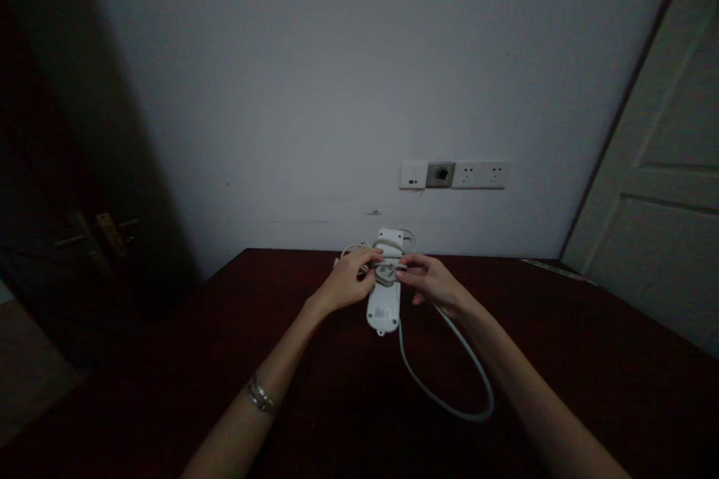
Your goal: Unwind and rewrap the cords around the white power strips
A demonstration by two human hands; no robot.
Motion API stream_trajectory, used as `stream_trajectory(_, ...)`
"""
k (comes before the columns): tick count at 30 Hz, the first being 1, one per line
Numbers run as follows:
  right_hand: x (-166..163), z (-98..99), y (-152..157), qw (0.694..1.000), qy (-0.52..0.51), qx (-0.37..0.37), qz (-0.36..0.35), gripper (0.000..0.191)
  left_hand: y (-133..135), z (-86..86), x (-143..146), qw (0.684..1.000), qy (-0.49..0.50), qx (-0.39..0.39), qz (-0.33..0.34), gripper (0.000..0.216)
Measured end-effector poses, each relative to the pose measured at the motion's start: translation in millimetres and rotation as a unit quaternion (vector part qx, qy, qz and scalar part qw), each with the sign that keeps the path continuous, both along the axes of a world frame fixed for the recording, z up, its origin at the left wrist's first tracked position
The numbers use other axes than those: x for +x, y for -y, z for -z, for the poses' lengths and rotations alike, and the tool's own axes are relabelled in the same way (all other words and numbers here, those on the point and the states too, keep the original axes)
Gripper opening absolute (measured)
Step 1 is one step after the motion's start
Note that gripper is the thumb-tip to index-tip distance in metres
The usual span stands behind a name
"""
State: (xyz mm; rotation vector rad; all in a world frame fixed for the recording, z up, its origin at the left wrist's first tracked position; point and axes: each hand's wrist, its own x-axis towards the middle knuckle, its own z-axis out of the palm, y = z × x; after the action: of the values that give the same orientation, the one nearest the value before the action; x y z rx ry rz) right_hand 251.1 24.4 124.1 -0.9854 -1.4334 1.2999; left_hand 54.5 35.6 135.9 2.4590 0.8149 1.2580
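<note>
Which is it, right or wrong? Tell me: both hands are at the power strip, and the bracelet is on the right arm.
Wrong side: the head view shows the bracelet on the left arm. The left hand and right hand are indeed at the power strip.

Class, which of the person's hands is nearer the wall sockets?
Right. The right hand is below the wall sockets and slightly left of them; the left hand is farther left, at the left side of the power strip.
</note>
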Motion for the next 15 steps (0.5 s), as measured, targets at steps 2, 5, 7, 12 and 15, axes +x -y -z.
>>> stream_trajectory(2, 0.3, -0.8, -0.4, 1.000, 0.006, 0.003, -0.003, 0.039, -1.1, -2.1, -2.6, 0.999, -0.011, -0.032, 0.029, 0.024)
stream_trajectory(5, 1.2, -5.0, 2.0, 1.000, 0.006, 0.003, -0.007, 0.040, -4.0, -2.9, -4.2, 0.996, -0.005, -0.073, 0.054, 0.023)
stream_trajectory(7, 1.3, -8.7, 5.0, 1.000, 0.002, -0.003, -0.010, 0.041, -5.6, -2.0, -3.9, 0.994, 0.020, -0.088, 0.055, 0.021)
stream_trajectory(12, -1.0, -13.9, 11.6, 0.999, -0.008, -0.024, -0.032, 0.040, -5.9, -1.2, -2.2, 0.988, 0.070, -0.120, 0.071, 0.015)
stream_trajectory(15, -3.3, -15.1, 13.7, 0.998, -0.022, -0.044, -0.048, 0.041, -4.4, -4.0, -2.3, 0.988, 0.088, -0.119, 0.054, 0.012)
